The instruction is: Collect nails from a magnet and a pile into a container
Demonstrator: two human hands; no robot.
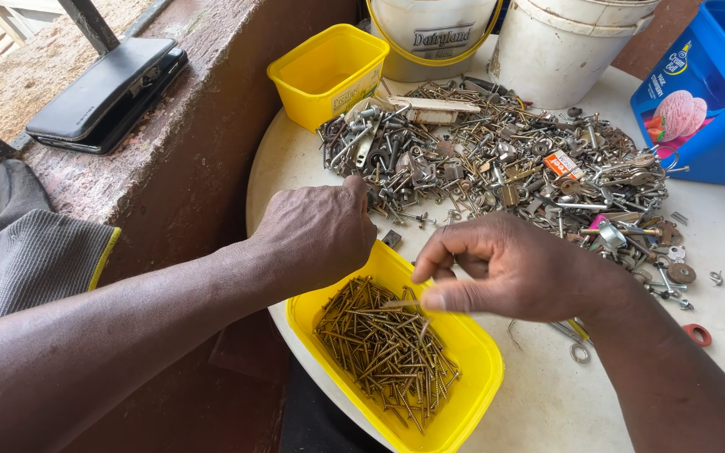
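— What are the two hands doing in the middle of the frame?

— The right hand point(505, 268) hangs over the near yellow tub point(472, 352), its thumb and forefinger pressed together on one brass screw point(400, 304), which lies level just above the screws point(383, 348) heaped in that tub. The left hand point(316, 231) sits left of centre, knuckles up and fingers curled under; whether it grips anything I cannot tell.

— And the tub itself?

— Lower centre, on the near edge of the round white table point(547, 403), partly overhanging it.

— What lies beyond the hands?

— A wide pile of mixed hardware point(497, 164) across the upper middle: bolts, hooks, keys, washers. A second, empty yellow tub point(329, 71) stands at its upper left, two white buckets point(497, 38) along the top edge, and a blue tub point(711, 101) at upper right.

— Anything off the table?

— A black case point(106, 92) rests on the ledge at upper left, a grey cloth point(27, 247) below it.
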